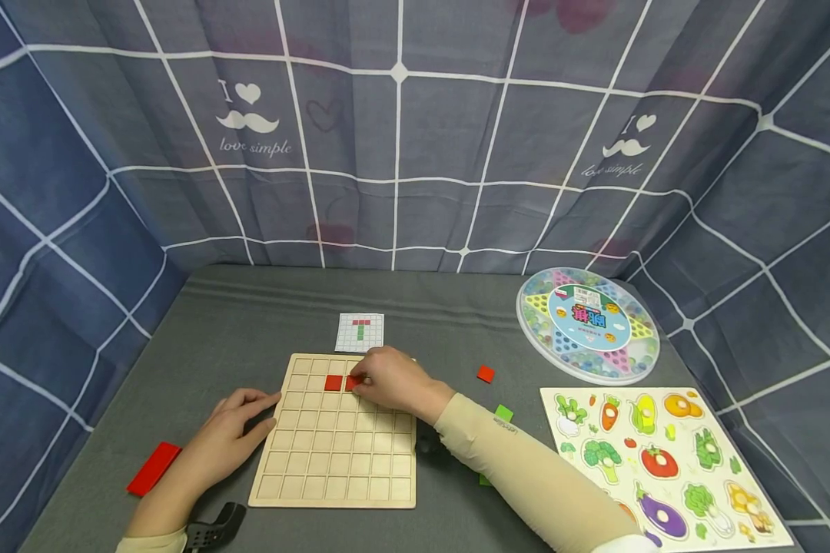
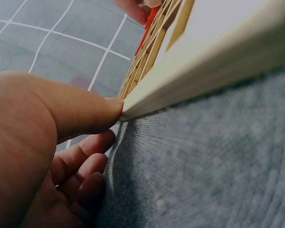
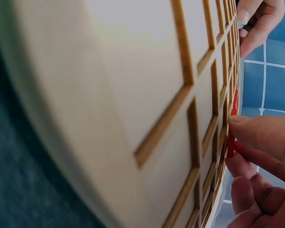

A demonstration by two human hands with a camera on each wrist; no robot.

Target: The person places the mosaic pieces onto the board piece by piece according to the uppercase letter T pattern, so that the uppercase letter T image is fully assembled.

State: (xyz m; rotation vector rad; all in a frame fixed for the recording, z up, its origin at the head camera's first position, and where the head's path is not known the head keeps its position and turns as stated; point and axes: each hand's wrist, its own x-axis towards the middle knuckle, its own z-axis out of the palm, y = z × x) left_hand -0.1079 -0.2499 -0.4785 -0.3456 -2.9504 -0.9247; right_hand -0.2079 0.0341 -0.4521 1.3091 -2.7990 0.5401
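Note:
A wooden grid board (image 1: pixel 339 465) lies on the grey cloth. One red square tile (image 1: pixel 333 382) sits in a cell near its far edge. My right hand (image 1: pixel 396 382) is over the far part of the board, pinching a second red square tile (image 1: pixel 352 382) between thumb and fingers, just right of the first. In the right wrist view that tile (image 3: pixel 231 143) is at the board's surface, partly hidden by the fingers. My left hand (image 1: pixel 227 436) rests at the board's left edge, its thumb and a fingertip touching the side, fingers loosely bent.
Behind the board lies a small pattern card (image 1: pixel 360 332). A loose red tile (image 1: pixel 486 374) and a green tile (image 1: pixel 503 413) lie right. A red block (image 1: pixel 154 468) lies left. Further right are a round game box (image 1: pixel 588 322) and a vegetable puzzle board (image 1: pixel 622 430).

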